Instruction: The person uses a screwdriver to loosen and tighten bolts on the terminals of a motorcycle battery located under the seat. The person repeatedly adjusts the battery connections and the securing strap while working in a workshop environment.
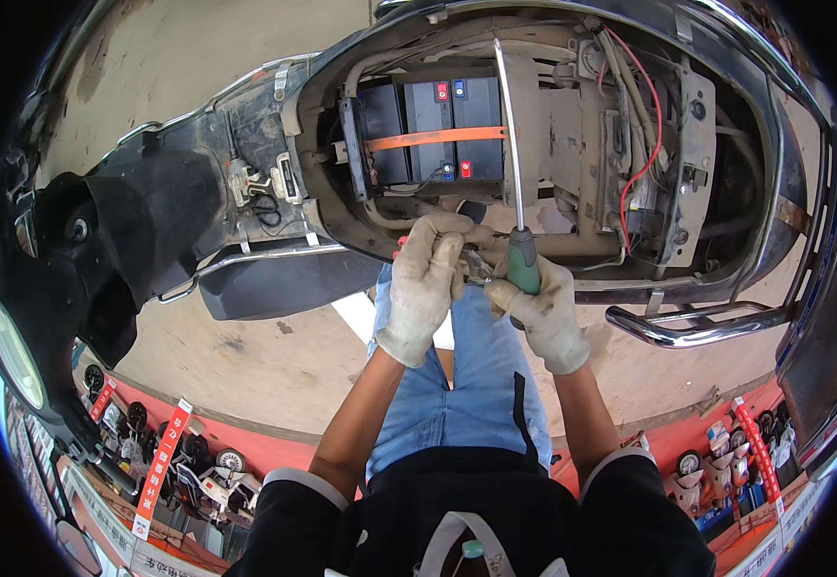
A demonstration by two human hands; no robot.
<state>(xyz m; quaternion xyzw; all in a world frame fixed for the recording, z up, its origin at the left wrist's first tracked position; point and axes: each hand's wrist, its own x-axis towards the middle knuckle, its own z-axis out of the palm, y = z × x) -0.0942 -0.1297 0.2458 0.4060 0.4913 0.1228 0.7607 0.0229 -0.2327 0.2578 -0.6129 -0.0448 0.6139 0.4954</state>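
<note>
While both gloved hands meet over the near rim of the scooter, the work looks partly done to me. Its bay lies open, and three dark batteries sit side by side in the left half, with an orange strap drawn across them. That much seems finished; what remains, I'd judge, is the small fitting in hand and perhaps some tidying of wires.

The right hand has its fingers wrapped round the green-and-grey handle of a screwdriver, whose long shaft points to the far side, just right of the batteries. The tip doesn't appear to be driving a screw. The left hand has its fingers bent and close together beside a small metallic piece between the two hands; I cannot tell whether they are clamped on it, nor quite what it is.

A thin dark wire lies by the near ends of the batteries, a red wire loops through the right part of the bay, and a pale block rests to the left, on the footboard.
</note>
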